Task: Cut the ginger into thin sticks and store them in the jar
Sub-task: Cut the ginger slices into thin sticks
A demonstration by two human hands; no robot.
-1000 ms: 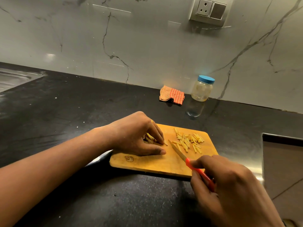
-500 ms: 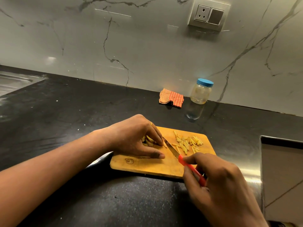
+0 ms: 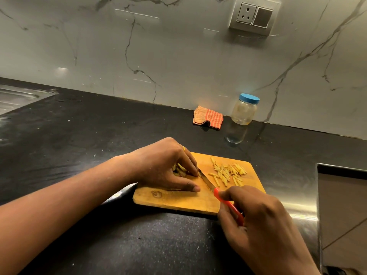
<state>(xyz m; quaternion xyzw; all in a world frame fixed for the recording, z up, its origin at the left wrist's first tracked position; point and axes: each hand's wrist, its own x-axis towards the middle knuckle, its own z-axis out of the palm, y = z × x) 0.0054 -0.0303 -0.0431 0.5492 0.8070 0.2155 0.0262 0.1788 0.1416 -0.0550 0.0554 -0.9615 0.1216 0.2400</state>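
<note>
The ginger (image 3: pixel 180 168) is pinched by the left hand (image 3: pixel 162 165); the knife (image 3: pixel 206 181), at its 3 o'clock, is gripped by the right hand (image 3: pixel 264 227).

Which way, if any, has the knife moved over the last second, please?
Yes: against the cutting board, the knife has shifted left, from the cut sticks toward the left hand.
</note>
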